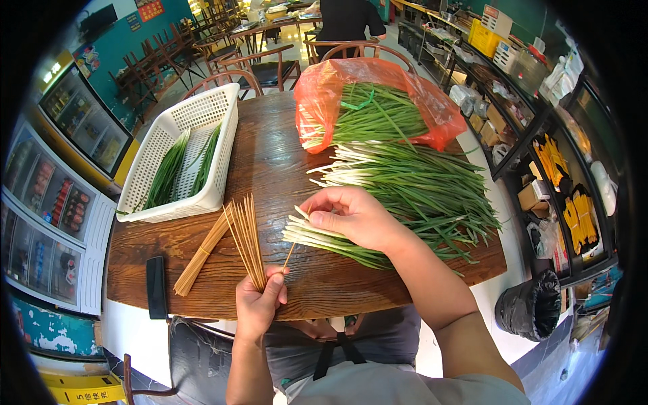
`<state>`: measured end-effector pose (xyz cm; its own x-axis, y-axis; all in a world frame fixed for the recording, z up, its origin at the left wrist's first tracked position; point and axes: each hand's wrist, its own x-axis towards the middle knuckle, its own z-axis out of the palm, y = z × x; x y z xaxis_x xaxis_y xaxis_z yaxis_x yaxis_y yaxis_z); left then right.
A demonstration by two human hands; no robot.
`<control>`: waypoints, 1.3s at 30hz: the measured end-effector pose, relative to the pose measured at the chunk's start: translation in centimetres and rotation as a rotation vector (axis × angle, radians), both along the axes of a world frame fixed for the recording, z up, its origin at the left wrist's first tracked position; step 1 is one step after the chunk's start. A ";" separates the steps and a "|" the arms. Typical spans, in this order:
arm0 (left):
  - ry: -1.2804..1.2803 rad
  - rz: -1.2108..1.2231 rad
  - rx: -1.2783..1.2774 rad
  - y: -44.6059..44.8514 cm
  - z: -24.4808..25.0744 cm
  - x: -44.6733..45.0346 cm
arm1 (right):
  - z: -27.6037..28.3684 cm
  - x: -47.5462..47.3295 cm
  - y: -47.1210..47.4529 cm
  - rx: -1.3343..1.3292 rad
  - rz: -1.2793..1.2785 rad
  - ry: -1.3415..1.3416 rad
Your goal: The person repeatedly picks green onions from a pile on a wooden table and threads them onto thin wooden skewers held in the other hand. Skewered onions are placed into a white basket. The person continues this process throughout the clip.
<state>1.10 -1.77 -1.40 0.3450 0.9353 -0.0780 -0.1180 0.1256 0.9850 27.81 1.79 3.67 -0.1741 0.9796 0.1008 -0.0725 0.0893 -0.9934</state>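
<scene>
My left hand [262,298] grips a fan of thin bamboo skewers [246,238], with one skewer [289,257] held apart between thumb and finger, slanting up to the right. Several white stem ends of garlic chives [314,234] lie along this skewer; whether it pierces all of them cannot be told. At their upper edge, my right hand [349,215] pinches a chive stem near the skewer's tip. A large pile of loose chives [430,187] spreads behind and to the right of that hand. More chives [385,114] sit in a red plastic bag [438,116] at the table's far side.
A white perforated basket [215,195] holding two chive bunches [169,169] stands at the left of the wooden table [268,147]. A banded skewer bundle [202,253] and a black phone [156,287] lie nearer. Chairs and a person in black [347,20] are beyond; a lined bin [529,306] stands right.
</scene>
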 end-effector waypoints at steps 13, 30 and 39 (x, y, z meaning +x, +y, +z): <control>-0.001 -0.030 0.100 -0.2 -0.5 -0.1 | 0.5 0.1 -0.7 0.064 0.034 -0.099; -0.017 -0.064 0.121 -0.4 -0.6 -0.5 | 0.9 0.6 0.1 0.100 0.102 0.049; -0.028 -0.118 0.117 -0.5 -0.5 -1.1 | 1.2 1.3 -0.2 0.017 0.231 0.130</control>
